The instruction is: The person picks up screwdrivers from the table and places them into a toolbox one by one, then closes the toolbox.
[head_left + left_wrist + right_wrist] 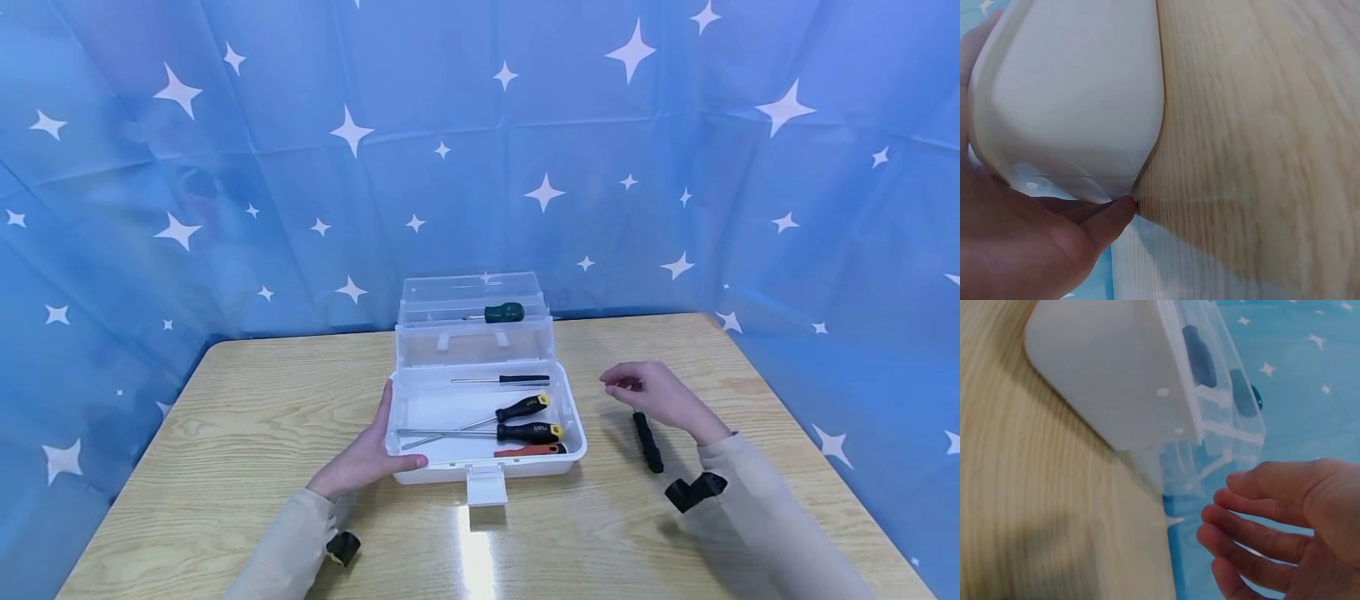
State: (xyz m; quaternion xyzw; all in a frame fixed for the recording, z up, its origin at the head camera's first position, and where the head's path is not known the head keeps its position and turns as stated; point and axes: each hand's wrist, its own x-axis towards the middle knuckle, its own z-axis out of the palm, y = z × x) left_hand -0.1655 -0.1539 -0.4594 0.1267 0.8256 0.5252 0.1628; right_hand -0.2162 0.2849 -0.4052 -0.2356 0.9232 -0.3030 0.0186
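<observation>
A white toolbox (450,473) with a clear lid stands raised on the table. My left hand (367,454) grips its left front corner, the thumb on the front rim and the fingers along the side; the left wrist view shows the hand (1041,237) against the white wall. Inside lie two black-and-yellow screwdrivers (528,432), a slim black-handled screwdriver (525,379) and an orange-and-black handle (528,450). Right of the box, my right hand (660,393) hovers, fingers loosely bent, nothing held (1285,525). Below it lies a black-handled screwdriver (647,442), its tip end hidden by the hand.
A green-handled screwdriver (504,312) rests in the raised clear upper part (472,287) of the box. The front latch (487,487) hangs down. The wooden table (247,417) ends at a blue curtain with white stars (450,192).
</observation>
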